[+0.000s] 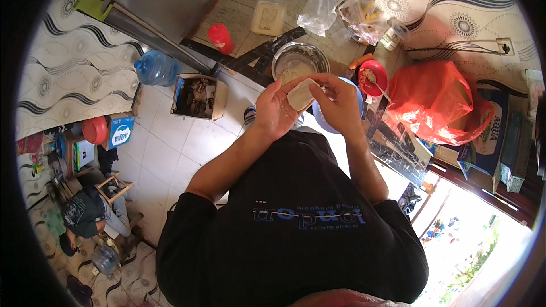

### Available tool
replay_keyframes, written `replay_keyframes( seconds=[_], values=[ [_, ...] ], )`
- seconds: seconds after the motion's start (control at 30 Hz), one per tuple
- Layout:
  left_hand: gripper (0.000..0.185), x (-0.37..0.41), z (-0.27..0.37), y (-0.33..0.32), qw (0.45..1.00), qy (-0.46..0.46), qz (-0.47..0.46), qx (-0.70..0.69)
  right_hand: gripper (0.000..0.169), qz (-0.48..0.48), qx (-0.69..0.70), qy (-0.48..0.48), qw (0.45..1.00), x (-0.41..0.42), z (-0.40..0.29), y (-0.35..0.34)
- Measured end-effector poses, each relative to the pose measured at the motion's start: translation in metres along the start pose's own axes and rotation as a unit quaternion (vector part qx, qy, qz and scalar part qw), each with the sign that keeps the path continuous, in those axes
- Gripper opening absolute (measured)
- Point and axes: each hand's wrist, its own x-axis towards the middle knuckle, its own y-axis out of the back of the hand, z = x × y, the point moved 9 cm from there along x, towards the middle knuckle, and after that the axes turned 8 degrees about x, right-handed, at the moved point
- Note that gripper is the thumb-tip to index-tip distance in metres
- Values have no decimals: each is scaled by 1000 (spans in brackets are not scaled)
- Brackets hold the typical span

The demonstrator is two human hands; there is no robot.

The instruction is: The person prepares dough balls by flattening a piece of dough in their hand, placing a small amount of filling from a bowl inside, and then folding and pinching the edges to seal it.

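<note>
A flattened piece of pale dough rests across the palm and fingers of my left hand. The thumb of my right hand presses on the dough's upper right edge, while its other fingers curl behind. Just beyond the hands stands a metal bowl with floury smears on its wall and pale dough or flour inside. Partly hidden behind my right hand is a blue basin. To the right, a red bowl holds a crumbly filling and a spoon.
On the tiled counter stand a red container, a pale plastic tub and plastic bags. A red plastic bag lies right. Leftward are a cardboard box and a water jug. Another person sits at far left.
</note>
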Motion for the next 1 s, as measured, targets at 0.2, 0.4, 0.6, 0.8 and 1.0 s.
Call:
replay_keyframes(
  seconds=[0.2,0.4,0.6,0.8,1.0],
  values=[
    [57,3,-5,6,998,35,41,40,24,41,-57,40,997,-1,4,17],
    [54,1,-13,9,992,70,69,77,24,26,227,-130,965,0,63,23],
    [53,-1,-15,8,992,82,57,71,26,13,443,-265,856,-13,97,9],
    [51,0,-14,10,991,73,71,85,34,17,475,-278,834,-17,112,4],
    [49,2,-18,42,976,74,134,153,30,41,359,-263,894,-36,155,23]
  ],
)
